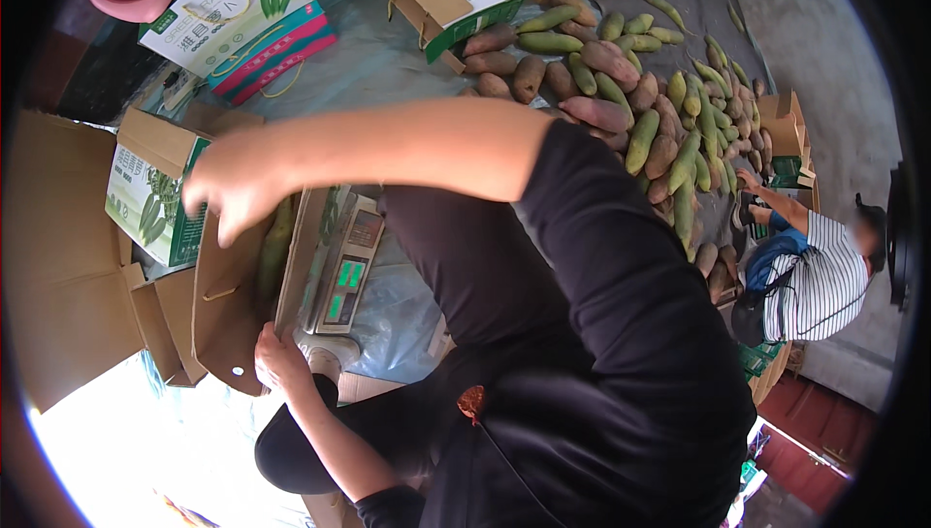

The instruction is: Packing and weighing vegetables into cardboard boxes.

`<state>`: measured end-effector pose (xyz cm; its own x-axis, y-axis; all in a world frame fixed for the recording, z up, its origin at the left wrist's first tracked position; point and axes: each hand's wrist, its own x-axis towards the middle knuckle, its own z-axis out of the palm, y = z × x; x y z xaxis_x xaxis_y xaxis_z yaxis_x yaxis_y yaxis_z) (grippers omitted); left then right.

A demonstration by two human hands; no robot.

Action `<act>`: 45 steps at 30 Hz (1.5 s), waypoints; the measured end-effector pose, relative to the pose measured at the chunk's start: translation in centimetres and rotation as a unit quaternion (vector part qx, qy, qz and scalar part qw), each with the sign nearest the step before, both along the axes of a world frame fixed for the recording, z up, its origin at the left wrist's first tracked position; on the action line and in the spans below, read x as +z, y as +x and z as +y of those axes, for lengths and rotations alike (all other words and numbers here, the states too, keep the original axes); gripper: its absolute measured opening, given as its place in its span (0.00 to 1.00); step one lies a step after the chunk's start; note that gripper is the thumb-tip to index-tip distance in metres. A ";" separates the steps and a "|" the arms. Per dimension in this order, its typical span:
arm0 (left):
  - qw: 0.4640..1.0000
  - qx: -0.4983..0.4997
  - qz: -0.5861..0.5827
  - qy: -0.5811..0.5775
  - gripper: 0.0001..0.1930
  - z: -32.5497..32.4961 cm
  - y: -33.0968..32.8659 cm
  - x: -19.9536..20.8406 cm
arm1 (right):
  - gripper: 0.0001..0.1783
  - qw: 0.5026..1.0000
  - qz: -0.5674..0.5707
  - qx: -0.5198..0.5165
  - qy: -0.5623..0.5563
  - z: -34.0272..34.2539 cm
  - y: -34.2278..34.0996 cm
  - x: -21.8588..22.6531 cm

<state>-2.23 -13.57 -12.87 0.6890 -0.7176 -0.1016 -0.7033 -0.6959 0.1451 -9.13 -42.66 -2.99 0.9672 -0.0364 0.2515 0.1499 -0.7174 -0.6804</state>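
Note:
An opened cardboard box (pixel 225 305) stands at the left, its brown flap raised. Inside it lies a long green radish (pixel 275 255). My left hand (pixel 279 361) grips the near edge of this box with closed fingers. Reaching across from the right, my right hand (pixel 233 174) hangs over the far end of the box, motion-blurred, with its fingers pointing down. Whether it holds anything is not clear. Against the box's right side is a digital scale (pixel 344 281) with lit green figures.
Printed gift boxes (pixel 233 29) and another open carton (pixel 150 193) stand at the left and back. A big pile of green radishes (pixel 642 140) and brown-red roots (pixel 611 63) spreads at the right. Beyond it a person in a striped shirt (pixel 819 281) crouches by cartons.

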 end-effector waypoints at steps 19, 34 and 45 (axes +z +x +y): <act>0.997 0.016 0.060 -0.037 0.07 -0.1 0.0 -0.2 | 0.17 0.663 0.442 -0.597 -0.096 -8.7 -41.0 -28.6; 0.999 0.039 -0.005 0.012 0.06 -0.7 -0.4 0.4 | 0.19 0.686 0.509 -0.437 -0.282 -10.9 -38.1 -33.5; 0.998 0.060 0.006 0.033 0.05 -2.3 -1.5 1.6 | 0.15 0.692 0.490 -0.394 -0.354 -8.2 -39.1 -32.5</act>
